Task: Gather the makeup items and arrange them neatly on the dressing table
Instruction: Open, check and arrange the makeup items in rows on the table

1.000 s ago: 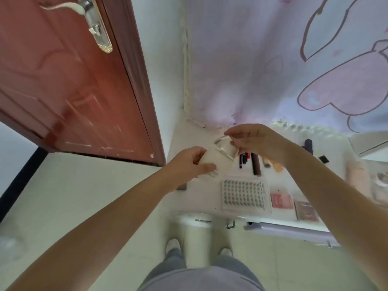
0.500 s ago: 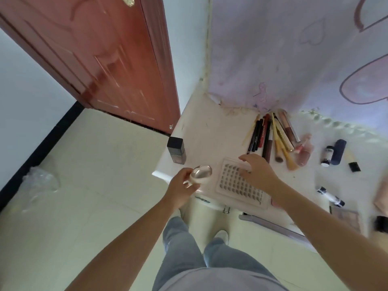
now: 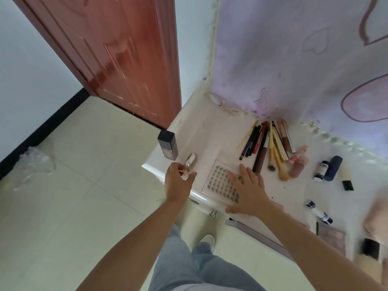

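Red-brown wooden door (image 3: 130,59) ajar at left, white wall (image 3: 31,66) with black skirting, cream tiled floor (image 3: 84,196), lilac printed cloth (image 3: 294,59) behind the white bench (image 3: 201,139).

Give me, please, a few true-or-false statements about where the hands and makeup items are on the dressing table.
1. The left hand holds a small shiny compact. True.
2. The right hand grips a brush. False: it lies flat on the clear lash tray.
3. The dark square-capped bottle stands near the table's left corner. True.
4. The pencils and brushes lie left of the bottle. False: they lie to its right, near the wall covering.
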`<action>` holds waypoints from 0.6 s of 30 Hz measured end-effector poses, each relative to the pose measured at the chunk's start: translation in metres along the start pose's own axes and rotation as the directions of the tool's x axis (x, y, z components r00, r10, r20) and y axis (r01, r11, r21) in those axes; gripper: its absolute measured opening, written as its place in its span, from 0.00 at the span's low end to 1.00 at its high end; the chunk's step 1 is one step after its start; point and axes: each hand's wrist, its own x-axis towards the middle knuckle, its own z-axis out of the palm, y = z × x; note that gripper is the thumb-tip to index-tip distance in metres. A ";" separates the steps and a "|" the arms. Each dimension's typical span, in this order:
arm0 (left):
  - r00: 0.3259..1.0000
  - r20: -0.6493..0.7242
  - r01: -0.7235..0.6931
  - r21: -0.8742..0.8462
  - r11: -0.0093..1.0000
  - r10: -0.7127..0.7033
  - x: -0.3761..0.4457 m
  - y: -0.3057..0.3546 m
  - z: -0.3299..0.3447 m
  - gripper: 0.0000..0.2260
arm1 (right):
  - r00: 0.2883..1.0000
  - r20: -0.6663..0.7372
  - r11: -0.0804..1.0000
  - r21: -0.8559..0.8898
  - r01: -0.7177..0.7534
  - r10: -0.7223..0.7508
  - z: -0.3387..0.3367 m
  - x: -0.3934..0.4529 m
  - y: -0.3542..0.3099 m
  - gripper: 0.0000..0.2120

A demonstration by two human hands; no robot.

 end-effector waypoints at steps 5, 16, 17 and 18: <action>0.993 -0.074 0.086 -0.019 0.996 -0.087 -0.003 0.008 0.010 0.12 | 1.000 -0.015 1.000 0.001 0.015 -0.015 -0.001 -0.001 0.000 0.51; 0.986 0.001 0.168 -0.054 0.984 -0.168 0.001 0.006 0.005 0.18 | 0.998 -0.037 0.999 0.030 0.042 -0.041 -0.005 -0.001 0.001 0.51; 0.980 0.011 0.198 -0.060 0.978 -0.197 -0.007 0.003 0.004 0.19 | 0.998 -0.040 0.998 0.049 0.047 -0.045 -0.006 -0.001 0.001 0.51; 0.976 0.037 0.218 -0.055 0.974 -0.216 -0.016 0.000 0.005 0.19 | 0.998 -0.049 0.996 0.078 0.053 -0.049 -0.008 -0.002 0.001 0.51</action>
